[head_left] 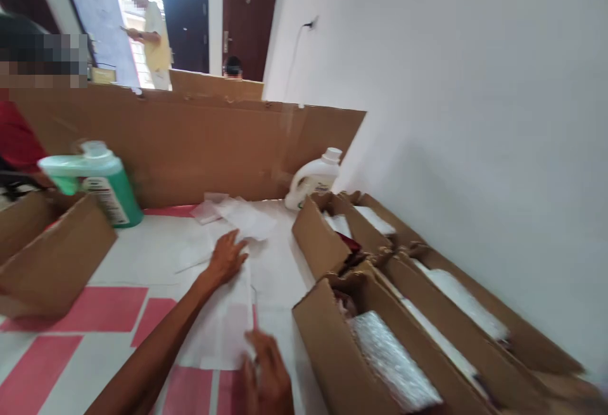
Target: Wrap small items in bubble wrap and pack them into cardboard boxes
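Note:
My left hand (227,258) rests on the upper part of a thin white translucent sheet (216,332), its fingers stretched out and lying on it. Beside the sheet's lower right edge is my right hand (270,370), smeared by motion; whether it holds anything cannot be made out. Just beyond my left fingers lie several loose translucent sheets or bags (247,215), overlapping each other. Everything lies on a table cover (111,308) patterned in white and pink.
At right, cardboard boxes (316,332) hold bubble-wrapped packs (394,361) along the white wall. Another open box (61,256) and a green-liquid bottle (118,193) stand left. A white jug (313,180) sits before a cardboard partition (204,142). Other people are beyond it.

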